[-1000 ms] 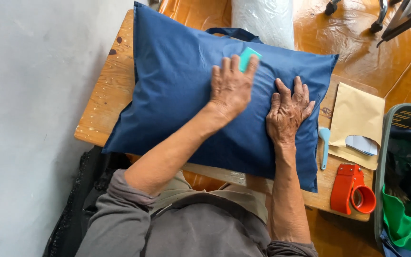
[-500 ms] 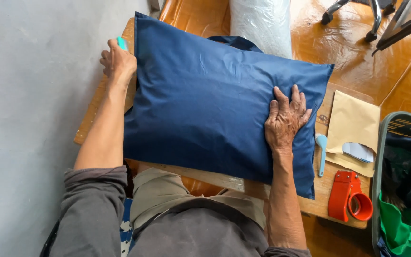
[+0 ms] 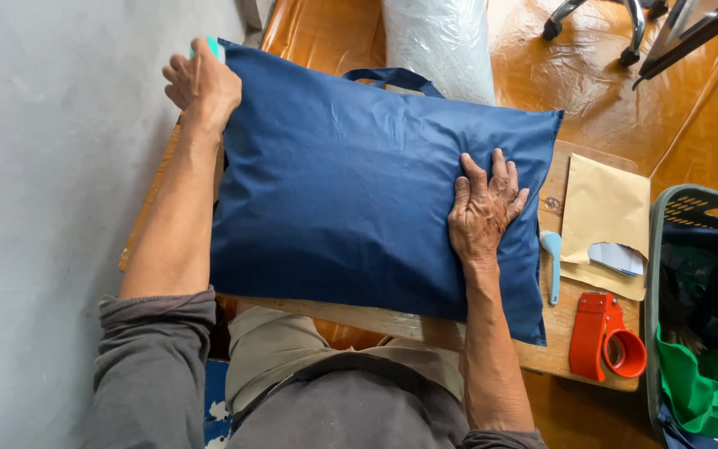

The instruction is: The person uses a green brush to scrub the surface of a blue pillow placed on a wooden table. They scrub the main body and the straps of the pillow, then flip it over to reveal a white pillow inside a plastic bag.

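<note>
- Two hands work one big navy fabric bag [image 3: 351, 199], stuffed plump like a pillow, which fills the centre of the frame on a small wooden table [image 3: 579, 353].
- Its long axis runs from the upper left of the frame down toward the lower right, with a dark carry handle [image 3: 396, 77] peeking over its top edge.
- At the bag's upper-left corner the left hand [image 3: 201, 83] is curled shut around a small teal object [image 3: 212, 45]; what that object is cannot be told.
- Over on the bag's right side the right hand [image 3: 484, 208] lies flat and open, fingers spread, pressing into the soft cloth.
- Both hands sit well apart, almost the bag's full length between them.
- Cloth looks smooth, matte and lightly creased; the table is worn bare wood.
- Right of the bag lie a tan envelope [image 3: 604, 208], a pale blue handled tool [image 3: 553, 266] and an orange tape dispenser [image 3: 604, 337].
- Along the frame's right edge stands a grey-green basket [image 3: 691, 204] with green cloth [image 3: 695, 387] inside.
</note>
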